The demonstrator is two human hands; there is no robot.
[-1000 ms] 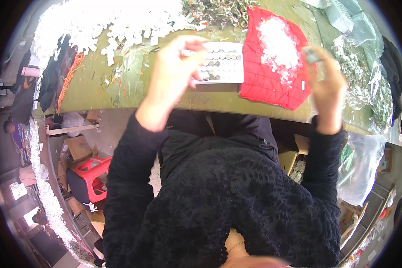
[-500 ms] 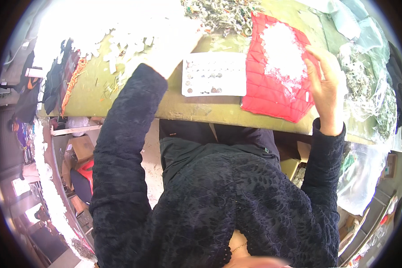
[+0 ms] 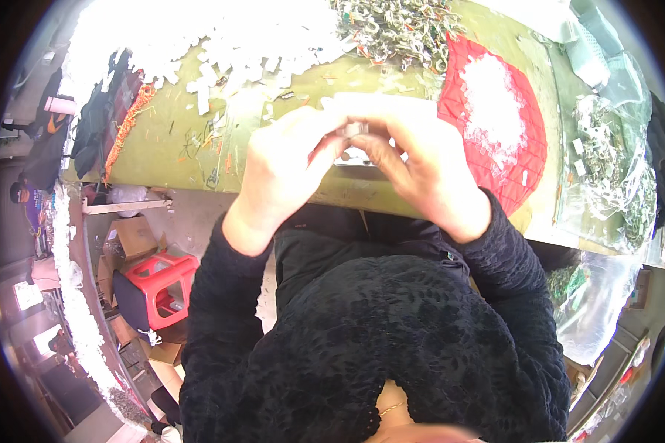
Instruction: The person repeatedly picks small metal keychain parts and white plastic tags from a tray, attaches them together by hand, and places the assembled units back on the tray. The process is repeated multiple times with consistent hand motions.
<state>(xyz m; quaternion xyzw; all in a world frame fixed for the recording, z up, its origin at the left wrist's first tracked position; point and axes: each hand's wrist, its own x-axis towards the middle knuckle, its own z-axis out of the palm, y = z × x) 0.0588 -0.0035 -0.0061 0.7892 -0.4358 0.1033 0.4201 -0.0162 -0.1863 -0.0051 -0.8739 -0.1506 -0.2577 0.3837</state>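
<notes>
My left hand and my right hand meet above the table's near edge, fingertips bent inward. Between them is a small pale, see-through piece, pinched by both sets of fingers; its exact kind is too small to make out. Below the fingers a white tray with small round metallic parts shows only in a sliver, since my hands cover most of it. Right of my right hand, a red quilted cloth carries a heap of small clear-white pieces.
Overexposed white pieces are strewn across the table's far left. A tangled pile of grey-green cords lies at the back. Clear bags of cords are at right. A red stool stands below left.
My left hand has come back from the bright white pieces, and my right hand has moved left off the red cloth. Both now meet over the tray, fingertips on a small piece.
</notes>
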